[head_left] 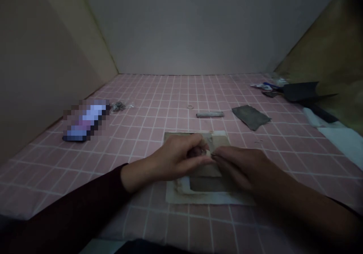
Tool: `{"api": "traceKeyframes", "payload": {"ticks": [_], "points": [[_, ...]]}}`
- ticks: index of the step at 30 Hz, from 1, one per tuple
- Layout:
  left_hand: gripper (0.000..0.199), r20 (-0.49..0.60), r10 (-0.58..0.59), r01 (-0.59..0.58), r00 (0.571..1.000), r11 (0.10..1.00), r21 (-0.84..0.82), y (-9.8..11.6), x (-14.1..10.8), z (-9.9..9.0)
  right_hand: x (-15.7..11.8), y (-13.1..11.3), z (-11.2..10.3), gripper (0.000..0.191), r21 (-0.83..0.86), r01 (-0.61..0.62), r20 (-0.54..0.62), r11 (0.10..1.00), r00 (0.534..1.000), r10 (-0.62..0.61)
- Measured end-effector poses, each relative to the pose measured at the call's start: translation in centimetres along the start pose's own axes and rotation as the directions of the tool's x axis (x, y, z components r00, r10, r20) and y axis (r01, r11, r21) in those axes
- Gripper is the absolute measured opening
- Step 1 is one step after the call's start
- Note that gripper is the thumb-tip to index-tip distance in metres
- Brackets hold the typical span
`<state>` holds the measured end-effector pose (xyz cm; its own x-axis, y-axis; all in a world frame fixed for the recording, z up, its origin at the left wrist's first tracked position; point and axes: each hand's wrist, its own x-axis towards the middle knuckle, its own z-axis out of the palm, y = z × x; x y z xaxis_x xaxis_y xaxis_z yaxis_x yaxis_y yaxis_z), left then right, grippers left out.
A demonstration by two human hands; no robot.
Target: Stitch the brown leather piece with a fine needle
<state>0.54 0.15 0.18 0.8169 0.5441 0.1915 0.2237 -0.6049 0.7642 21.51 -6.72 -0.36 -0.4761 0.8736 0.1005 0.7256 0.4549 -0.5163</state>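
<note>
My left hand (178, 157) pinches a small pale piece (208, 154) between thumb and fingers, above the middle of a work sheet. From the other side, my right hand (246, 165) meets it, its fingers pressed together around something thin and dark whose tip touches or nearly touches the pale piece. The fingers hide most of it. Beneath both hands lies a pale sheet (184, 198) with brown stains, with grey-brown sheets of paper or sandpaper (210, 184) on top.
A phone (85, 121) lies left, beside small rings in a plastic bag (118, 106). Beyond the hands are a pale ring (190, 106), a grey cylinder (210, 114) and a dark grey sheet (251, 117). Black tray-like object (302, 91) and white paper (343, 140) are right. Walls border the pink checked cloth (147, 121).
</note>
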Motion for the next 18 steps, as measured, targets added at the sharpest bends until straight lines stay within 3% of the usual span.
{"api": "traceKeyframes", "payload": {"ticks": [3, 9, 15, 18], "points": [[0.022, -0.006, 0.006, -0.006, 1.000, 1.000, 0.015, 0.0, 0.1, 0.0, 0.0, 0.0, 0.1, 0.018, 0.000, -0.011, 0.005, 1.000, 1.000, 0.011], [0.015, 0.027, 0.165, -0.167, 0.986, 0.979, 0.114, -0.2, 0.0, 0.2, 0.2, -0.6, -1.1, 0.035, 0.254, -0.097, 0.198, 0.962, 0.979, 0.046], [0.024, 0.005, 0.076, -0.076, 0.997, 0.997, -0.006, -0.1, 0.1, -0.1, 0.0, -0.2, 0.0, 0.021, 0.046, -0.041, 0.008, 0.998, 0.999, 0.041], [0.022, 0.010, 0.079, -0.079, 0.997, 0.997, 0.018, -0.2, 0.1, -0.1, 0.0, -0.3, 0.0, 0.022, 0.042, -0.028, -0.005, 0.999, 1.000, 0.028]]}}
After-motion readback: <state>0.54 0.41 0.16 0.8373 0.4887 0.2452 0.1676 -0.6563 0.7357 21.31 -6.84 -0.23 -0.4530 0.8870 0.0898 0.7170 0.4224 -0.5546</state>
